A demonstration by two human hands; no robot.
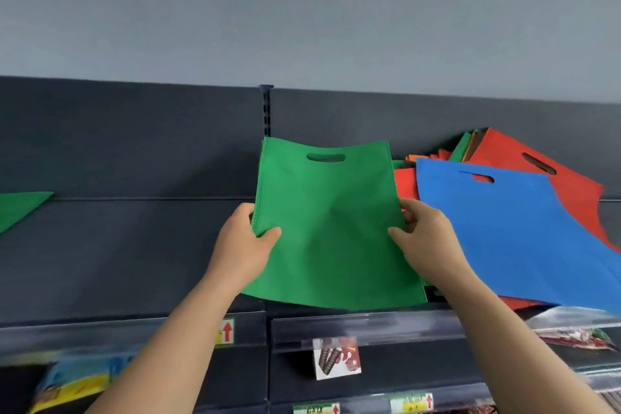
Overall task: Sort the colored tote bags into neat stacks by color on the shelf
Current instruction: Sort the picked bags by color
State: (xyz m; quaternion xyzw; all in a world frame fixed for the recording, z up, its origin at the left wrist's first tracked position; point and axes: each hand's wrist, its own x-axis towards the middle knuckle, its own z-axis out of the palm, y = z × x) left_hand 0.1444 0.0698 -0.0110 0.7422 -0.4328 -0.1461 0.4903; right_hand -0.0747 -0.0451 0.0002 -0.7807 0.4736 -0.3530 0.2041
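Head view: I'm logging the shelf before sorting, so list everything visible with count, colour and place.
held green bag: one, green, centre, in both hands
second green bag: one, green, far left on shelf, corner only
blue bag: one, blue, atop the mixed pile at right
red bags: at least two, red, under and behind the blue bag
orange bags: count unclear, orange, edges at pile's back
shelf: one, dark grey, across the middle
price labels: three, yellow with red arrows, rails below
left hand: one, grips held green bag's left edge
right hand: one, grips its right edge
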